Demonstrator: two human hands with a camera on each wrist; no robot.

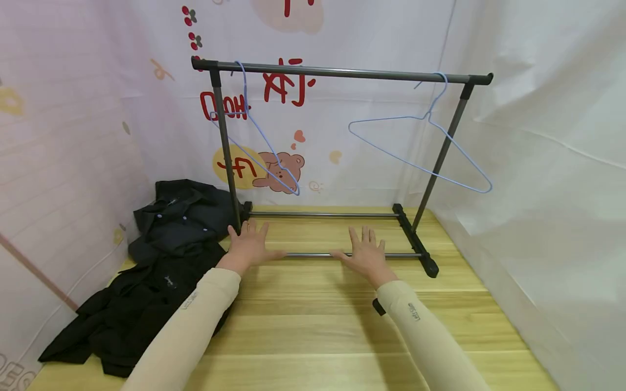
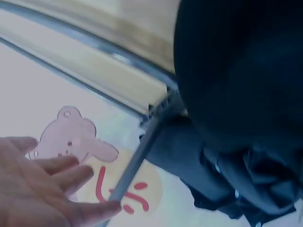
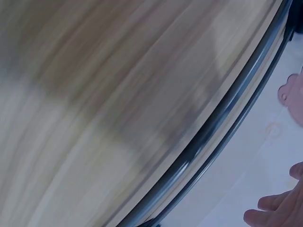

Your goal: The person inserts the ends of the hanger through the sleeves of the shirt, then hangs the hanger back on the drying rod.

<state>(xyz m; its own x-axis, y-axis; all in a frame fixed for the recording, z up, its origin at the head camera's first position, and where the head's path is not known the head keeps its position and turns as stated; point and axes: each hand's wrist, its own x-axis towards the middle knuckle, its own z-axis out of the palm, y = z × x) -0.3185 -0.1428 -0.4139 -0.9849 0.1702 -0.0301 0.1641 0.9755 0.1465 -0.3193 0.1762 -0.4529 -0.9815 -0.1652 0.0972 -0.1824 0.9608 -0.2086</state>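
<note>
Both hands reach forward with fingers spread and hold nothing. In the head view my left hand point(image 1: 249, 248) is close to the left upright of a dark metal garment rack point(image 1: 342, 71), beside the dark clothes. My right hand point(image 1: 365, 256) overlaps the rack's front lower bar in that view. Two blue wire hangers hang from the top rail, one hanger point(image 1: 266, 142) near the left end and the other hanger point(image 1: 391, 158) near the right. A dark buttoned shirt point(image 1: 188, 217) lies heaped at the left, with a black garment point(image 1: 151, 293) in front of it.
The rack stands on a wood-grain table point(image 1: 303, 336); its black right foot point(image 1: 415, 241) lies near the table's right side. Printed white curtains point(image 1: 371, 32) enclose the back and both sides. A small black piece point(image 1: 379, 307) shows by the right cuff.
</note>
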